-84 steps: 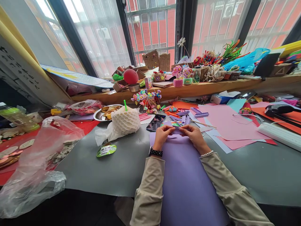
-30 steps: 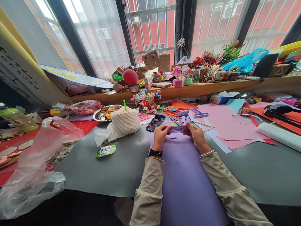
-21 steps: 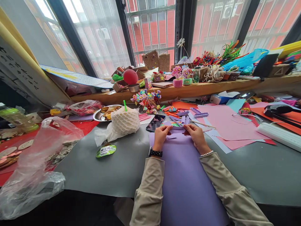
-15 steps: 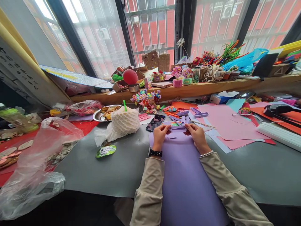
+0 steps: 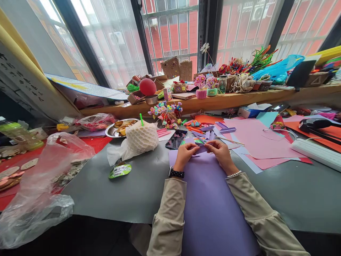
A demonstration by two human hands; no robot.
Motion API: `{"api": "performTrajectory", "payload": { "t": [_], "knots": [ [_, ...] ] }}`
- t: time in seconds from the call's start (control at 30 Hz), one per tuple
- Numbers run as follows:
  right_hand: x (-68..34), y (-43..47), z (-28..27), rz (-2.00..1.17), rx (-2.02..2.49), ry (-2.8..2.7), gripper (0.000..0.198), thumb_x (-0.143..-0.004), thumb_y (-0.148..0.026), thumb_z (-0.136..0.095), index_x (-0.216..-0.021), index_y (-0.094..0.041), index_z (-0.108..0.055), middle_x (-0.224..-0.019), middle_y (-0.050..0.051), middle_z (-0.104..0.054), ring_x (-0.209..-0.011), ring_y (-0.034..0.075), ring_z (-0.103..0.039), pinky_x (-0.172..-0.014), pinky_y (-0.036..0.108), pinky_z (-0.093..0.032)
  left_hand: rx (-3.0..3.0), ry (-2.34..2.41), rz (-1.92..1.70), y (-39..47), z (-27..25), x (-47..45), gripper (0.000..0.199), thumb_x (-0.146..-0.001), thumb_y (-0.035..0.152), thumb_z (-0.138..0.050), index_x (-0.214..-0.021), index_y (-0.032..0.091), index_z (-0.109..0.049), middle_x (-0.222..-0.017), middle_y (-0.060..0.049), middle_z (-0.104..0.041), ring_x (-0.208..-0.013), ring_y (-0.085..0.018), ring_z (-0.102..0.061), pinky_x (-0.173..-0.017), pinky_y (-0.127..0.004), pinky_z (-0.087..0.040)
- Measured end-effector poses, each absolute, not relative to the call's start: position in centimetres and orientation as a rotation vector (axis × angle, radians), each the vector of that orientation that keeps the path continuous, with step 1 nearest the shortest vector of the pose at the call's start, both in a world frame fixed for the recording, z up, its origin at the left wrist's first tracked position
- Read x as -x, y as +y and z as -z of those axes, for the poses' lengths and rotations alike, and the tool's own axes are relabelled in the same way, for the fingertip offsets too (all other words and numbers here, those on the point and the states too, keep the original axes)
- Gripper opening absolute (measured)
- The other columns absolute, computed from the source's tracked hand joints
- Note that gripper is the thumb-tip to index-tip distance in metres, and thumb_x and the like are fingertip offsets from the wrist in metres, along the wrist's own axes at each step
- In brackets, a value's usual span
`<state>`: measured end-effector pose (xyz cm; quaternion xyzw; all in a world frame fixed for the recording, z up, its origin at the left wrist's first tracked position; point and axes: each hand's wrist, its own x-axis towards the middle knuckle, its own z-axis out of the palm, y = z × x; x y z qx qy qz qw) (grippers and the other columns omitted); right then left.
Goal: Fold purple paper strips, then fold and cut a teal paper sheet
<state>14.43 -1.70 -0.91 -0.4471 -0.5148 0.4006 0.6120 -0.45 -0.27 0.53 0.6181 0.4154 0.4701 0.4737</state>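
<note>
Between my two hands is a narrow purple paper strip (image 5: 201, 149), pinched from both sides. My left hand (image 5: 185, 155) has its fingertips closed on the strip's left part. Close beside it, my right hand (image 5: 220, 154) grips the strip with thumb and fingers; the fingers hide much of it. Both hands are above a large purple sheet of paper (image 5: 215, 202) that reaches down to the table's front edge. Just beyond my hands lie several folded purple paper strips (image 5: 227, 130). A dark phone (image 5: 176, 139) rests left of them.
A wrapped coconut (image 5: 141, 138) with a green straw stands left, by a metal plate (image 5: 108, 132) of food. Pink paper sheets (image 5: 262, 137) and a white power strip (image 5: 318, 152) lie right. Pipe-cleaner flowers (image 5: 166, 112) stand at the back. A plastic bag (image 5: 50, 170) hangs over the left edge.
My hands have come closer together on the strip. The strip, earlier stretched level between them, is now tilted and more covered by my fingers.
</note>
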Motion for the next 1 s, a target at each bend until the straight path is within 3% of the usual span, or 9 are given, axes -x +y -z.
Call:
{"api": "performTrajectory", "payload": {
  "t": [0.3,0.6,0.77,1.0],
  "knots": [
    [-14.37,-1.87,0.60,-1.018,1.002,-1.154,0.030,-0.058,-0.038,-0.065,-0.079,-0.017,-0.059,-0.066,0.000,-0.061,-0.058,0.012,-0.057,-0.054,0.024,-0.046,-1.644,1.132,-1.324,0.20,-0.38,0.81,0.017,-0.061,0.032,-0.062,-0.064,0.016,-0.065,-0.066,-0.003,-0.059,-0.069,-0.014,-0.052,-0.064,-0.025,-0.039],
    [-14.62,-1.63,0.93,-0.948,0.977,-1.155,0.022,-0.064,-0.037,-0.060,-0.071,-0.017,-0.058,-0.055,-0.002,-0.057,-0.050,0.010,-0.053,-0.050,0.022,-0.043,-1.495,0.950,-1.042,-0.32,-0.68,0.69,0.021,-0.057,0.031,-0.065,-0.067,0.013,-0.064,-0.064,-0.002,-0.060,-0.060,-0.011,-0.052,-0.058,-0.022,-0.038],
    [-14.45,-1.72,0.84,-0.973,0.960,-1.279,0.025,-0.065,-0.038,-0.059,-0.077,-0.016,-0.058,-0.065,0.002,-0.060,-0.056,0.011,-0.055,-0.052,0.023,-0.043,-1.360,0.944,-1.114,-0.29,-0.96,0.81,0.025,-0.056,0.033,-0.066,-0.070,0.012,-0.060,-0.059,0.002,-0.054,-0.051,-0.008,-0.048,-0.047,-0.019,-0.036],
    [-14.39,-1.68,1.08,-0.879,1.020,-1.459,0.027,-0.061,-0.040,-0.061,-0.072,-0.015,-0.057,-0.062,0.002,-0.058,-0.058,0.013,-0.055,-0.052,0.024,-0.043,-1.155,0.854,-1.089,-0.44,-0.94,0.55,0.028,-0.052,0.029,-0.070,-0.067,0.011,-0.054,-0.061,0.003,-0.054,-0.055,-0.009,-0.055,-0.060,-0.027,-0.046]
  ]
}}
